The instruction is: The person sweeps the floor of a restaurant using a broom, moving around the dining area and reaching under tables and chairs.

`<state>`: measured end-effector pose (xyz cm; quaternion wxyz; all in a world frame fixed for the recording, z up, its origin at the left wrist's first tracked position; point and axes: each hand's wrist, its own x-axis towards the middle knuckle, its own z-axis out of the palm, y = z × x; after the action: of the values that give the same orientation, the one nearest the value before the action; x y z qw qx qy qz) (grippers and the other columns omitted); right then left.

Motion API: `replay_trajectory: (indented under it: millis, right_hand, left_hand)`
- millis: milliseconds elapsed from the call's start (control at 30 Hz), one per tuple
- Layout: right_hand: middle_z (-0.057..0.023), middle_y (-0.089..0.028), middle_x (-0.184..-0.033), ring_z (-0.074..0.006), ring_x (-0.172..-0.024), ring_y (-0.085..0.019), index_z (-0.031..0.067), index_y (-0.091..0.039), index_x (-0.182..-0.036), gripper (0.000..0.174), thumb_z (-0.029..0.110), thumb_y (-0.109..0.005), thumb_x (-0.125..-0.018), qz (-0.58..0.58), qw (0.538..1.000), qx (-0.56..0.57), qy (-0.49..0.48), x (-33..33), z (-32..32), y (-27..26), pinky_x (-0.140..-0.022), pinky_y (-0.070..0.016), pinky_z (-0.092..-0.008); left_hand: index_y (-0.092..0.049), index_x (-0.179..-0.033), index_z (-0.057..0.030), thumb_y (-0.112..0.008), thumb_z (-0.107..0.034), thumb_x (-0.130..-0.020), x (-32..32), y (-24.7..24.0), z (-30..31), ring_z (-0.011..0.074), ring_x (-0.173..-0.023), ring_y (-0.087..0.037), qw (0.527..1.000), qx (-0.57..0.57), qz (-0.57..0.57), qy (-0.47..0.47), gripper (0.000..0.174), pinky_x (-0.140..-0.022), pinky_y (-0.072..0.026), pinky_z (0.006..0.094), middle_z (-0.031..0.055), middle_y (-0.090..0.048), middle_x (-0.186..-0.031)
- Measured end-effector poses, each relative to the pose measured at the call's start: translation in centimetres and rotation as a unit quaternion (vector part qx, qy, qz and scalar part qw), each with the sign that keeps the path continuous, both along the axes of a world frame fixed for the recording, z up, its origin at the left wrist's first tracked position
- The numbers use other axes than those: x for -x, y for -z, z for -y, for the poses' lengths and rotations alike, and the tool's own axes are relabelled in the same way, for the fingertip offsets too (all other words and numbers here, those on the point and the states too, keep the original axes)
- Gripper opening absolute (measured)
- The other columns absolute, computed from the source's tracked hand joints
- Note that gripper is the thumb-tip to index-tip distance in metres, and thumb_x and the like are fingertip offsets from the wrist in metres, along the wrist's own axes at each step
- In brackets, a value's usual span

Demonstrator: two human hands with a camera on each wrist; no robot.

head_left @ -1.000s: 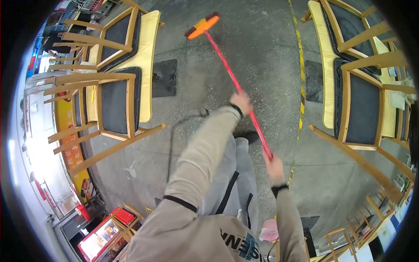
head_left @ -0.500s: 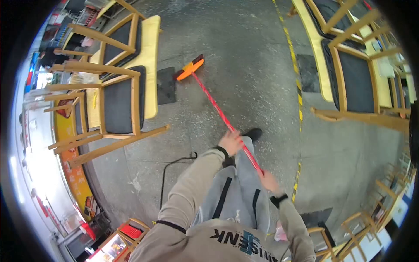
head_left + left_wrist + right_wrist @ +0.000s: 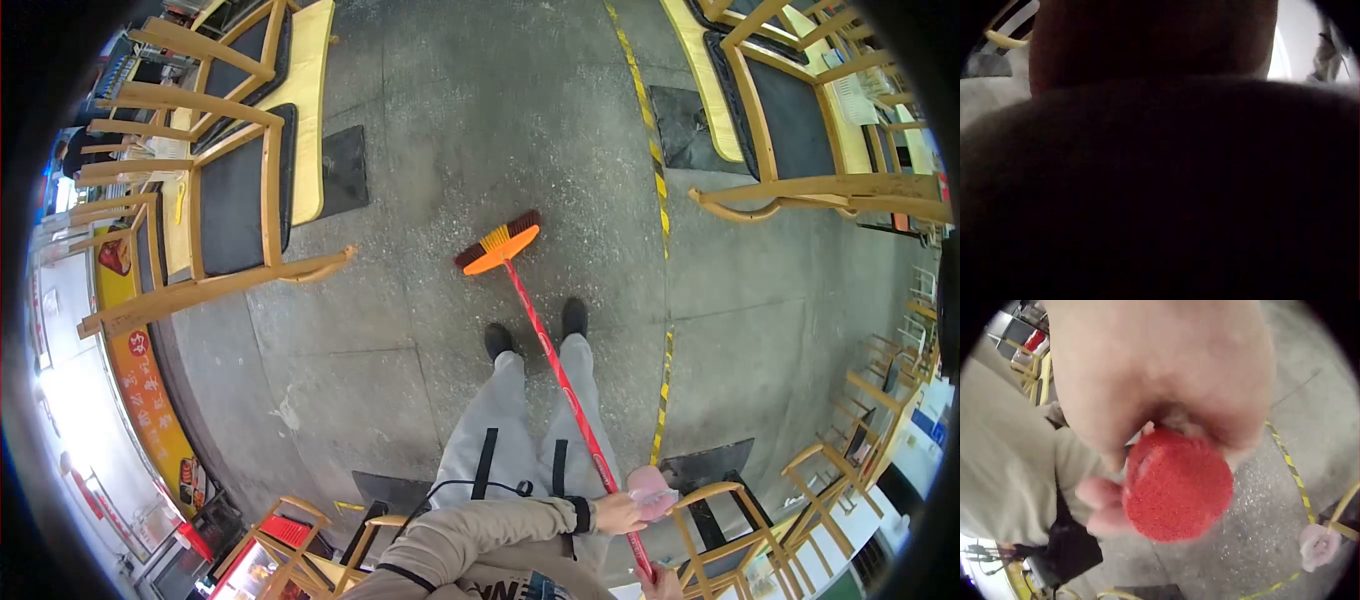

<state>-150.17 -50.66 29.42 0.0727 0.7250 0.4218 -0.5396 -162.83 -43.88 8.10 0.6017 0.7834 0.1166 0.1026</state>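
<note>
A broom with an orange head (image 3: 503,250) and dark red and yellow bristles lies with its head on the grey floor, just beyond two dark shoes. Its long red handle (image 3: 560,375) slants back toward the body, passing over one leg. My left hand (image 3: 617,513) grips the upper part of that handle, the arm crossing in front of the waist. Lower down, at the bottom edge of the head view, my right hand (image 3: 660,582) holds the handle near its end. In the right wrist view the red handle end (image 3: 1179,487) pokes out of the right hand (image 3: 1163,369). The left wrist view is mostly dark.
Upturned wooden chairs (image 3: 235,205) rest on a table (image 3: 312,120) at left, and more chairs (image 3: 790,120) at right. Yellow-black tape (image 3: 660,190) runs along the floor. Behind the hands are a pink item (image 3: 652,488) and a wooden chair (image 3: 715,540).
The broom head has come back toward the feet from farther up the floor. Both hands have drawn back toward the body's right side, still gripping the handle.
</note>
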Motion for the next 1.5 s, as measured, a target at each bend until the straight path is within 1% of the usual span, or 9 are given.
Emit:
replay_trajectory:
  millis: [33,233,300,533,767,833,1167,1333,1500]
  right_hand:
    - [-0.0125,-0.052,-0.059,-0.0215,-0.053,-0.051,0.0001,-0.059,-0.089,0.037,0.035,-0.049,-0.093,0.047,0.988,-0.135,-0.066,-0.5,0.7,0.5,-0.049,-0.0384,-0.0384]
    - [-0.0179,-0.060,-0.066,-0.0297,-0.056,-0.057,0.0004,-0.058,-0.087,0.032,0.028,-0.045,-0.096,-0.044,0.985,0.149,0.070,-5.4,0.0,3.3,-0.052,-0.0412,-0.0413]
    - [-0.0052,-0.054,-0.057,-0.0179,-0.046,-0.049,0.0029,-0.056,-0.069,0.044,0.038,-0.046,-0.094,-0.021,0.975,0.125,0.183,-7.3,-0.2,7.6,-0.045,-0.0374,-0.0332]
    - [-0.0042,-0.046,-0.050,-0.0139,-0.043,-0.046,0.0034,-0.053,-0.067,0.055,0.048,-0.038,-0.096,-0.119,0.971,-0.046,0.204,-8.5,-22.8,21.6,-0.042,-0.0345,-0.0308]
    - [-0.0024,-0.046,-0.050,-0.0118,-0.040,-0.046,0.0030,-0.050,-0.067,0.061,0.053,-0.031,-0.095,-0.234,0.909,-0.126,0.320,0.2,-42.2,31.6,-0.036,-0.0356,-0.0287]
    - [-0.0037,-0.047,-0.050,-0.0126,-0.041,-0.048,0.0023,-0.050,-0.066,0.062,0.053,-0.030,-0.095,-0.213,0.914,-0.117,0.326,1.9,-42.9,33.1,-0.037,-0.0371,-0.0294]
    - [-0.0199,-0.062,-0.065,-0.0318,-0.067,-0.065,-0.0036,-0.064,-0.075,0.076,0.059,-0.024,-0.093,-0.116,0.990,-0.040,0.075,5.4,-28.4,40.5,-0.061,-0.0467,-0.0421]
    - [-0.0160,-0.064,-0.073,-0.0277,-0.076,-0.065,-0.0003,-0.065,-0.083,0.071,0.060,-0.028,-0.092,-0.056,0.957,-0.019,-0.285,7.4,-20.4,38.3,-0.073,-0.0475,-0.0379]
    - [-0.0130,-0.064,-0.081,-0.0209,-0.068,-0.061,0.0001,-0.060,-0.096,0.074,0.066,-0.029,-0.088,-0.120,0.981,0.126,-0.090,8.8,-12.2,41.7,-0.064,-0.0511,-0.0348]
  left_hand:
    - [-0.058,-0.056,-0.0053,-0.049,-0.037,-0.089,-0.2,-0.2,-0.2,0.0310,-0.053,-0.056,1.000,0.004,-0.002,-0.003,0.047,-0.057,-0.0423,0.0394,0.0121,-0.055,-0.053]
    - [-0.060,-0.056,-0.0053,-0.051,-0.031,-0.088,-3.4,-1.3,-5.2,0.0310,-0.053,-0.059,0.995,0.001,-0.099,0.006,0.042,-0.053,-0.0460,0.0412,0.0140,-0.057,-0.056]
    - [-0.060,-0.055,-0.0070,-0.055,-0.026,-0.083,-5.1,0.2,-9.3,0.0293,-0.054,-0.059,0.991,-0.079,-0.107,0.030,0.034,-0.052,-0.0456,0.0399,0.0122,-0.057,-0.056]
    - [-0.061,-0.062,-0.0099,-0.059,-0.018,-0.067,-7.8,10.0,-30.0,0.0238,-0.075,-0.059,0.886,-0.399,-0.228,-0.066,0.010,-0.073,-0.0457,0.0392,0.0079,-0.060,-0.068]
    - [-0.045,-0.127,0.0011,-0.052,-0.028,-0.089,-3.0,15.1,-39.0,0.0317,-0.113,-0.052,0.822,-0.186,-0.239,-0.483,0.048,-0.094,-0.0425,0.0359,0.0247,-0.047,-0.127]
    - [-0.031,-0.137,-0.0026,-0.052,-0.033,-0.091,-2.0,15.2,-38.9,0.0276,-0.108,-0.055,0.758,0.270,-0.154,-0.573,0.059,-0.087,-0.0453,0.0344,0.0216,-0.052,-0.123]
    - [-0.053,-0.109,-0.0059,-0.040,-0.045,-0.095,4.3,18.9,-19.9,0.0130,-0.074,-0.056,0.669,0.499,-0.114,-0.539,0.044,-0.061,-0.0473,0.0303,0.0045,-0.059,-0.086]
    - [-0.053,-0.112,-0.0059,-0.046,-0.041,-0.094,9.9,17.8,-7.3,0.0127,-0.068,-0.060,0.585,0.533,-0.102,-0.602,0.040,-0.055,-0.0510,0.0303,0.0051,-0.059,-0.083]
    - [-0.055,-0.112,-0.0123,-0.037,-0.041,-0.093,16.9,15.3,3.2,0.0423,-0.089,-0.058,0.626,0.359,-0.298,-0.624,0.039,-0.077,-0.0462,0.0475,0.0208,-0.061,-0.098]
